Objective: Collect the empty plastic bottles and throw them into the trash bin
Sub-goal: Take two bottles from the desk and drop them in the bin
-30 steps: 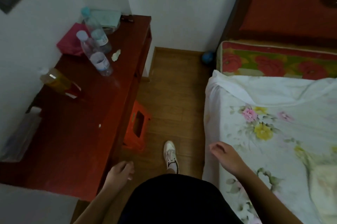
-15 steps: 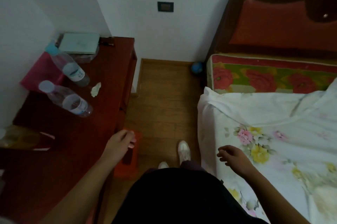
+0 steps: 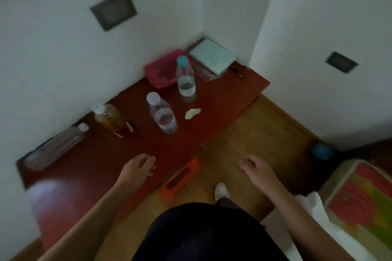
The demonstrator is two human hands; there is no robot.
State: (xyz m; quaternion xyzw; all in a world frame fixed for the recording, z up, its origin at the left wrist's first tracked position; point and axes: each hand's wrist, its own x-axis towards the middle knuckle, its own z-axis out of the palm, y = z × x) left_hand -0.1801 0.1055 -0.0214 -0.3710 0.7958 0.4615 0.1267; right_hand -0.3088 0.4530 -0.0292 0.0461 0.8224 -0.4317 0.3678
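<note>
Several plastic bottles stand or lie on the dark red desk [image 3: 101,167]. A clear bottle with a teal cap [image 3: 185,79] stands at the back. A clear bottle with a pale cap [image 3: 162,113] stands in front of it. A bottle of amber liquid with a red label [image 3: 112,121] leans near the wall. A long clear bottle [image 3: 55,147] lies on its side at the left. My left hand [image 3: 139,166] hovers over the desk's front edge, fingers loosely curled, holding nothing. My right hand [image 3: 255,168] hangs over the floor, empty, fingers apart.
A pink cloth [image 3: 161,69], a pale green box [image 3: 212,56] and a crumpled scrap [image 3: 192,113] lie on the desk. An orange stool [image 3: 180,178] stands under the desk edge. A bed [image 3: 360,207] is at the right, a blue ball [image 3: 322,151] on the wood floor.
The view has swung left toward the desk, bringing all the bottles into sight. My left hand has moved over the desk top; my right hand has left the bed and hangs over the floor.
</note>
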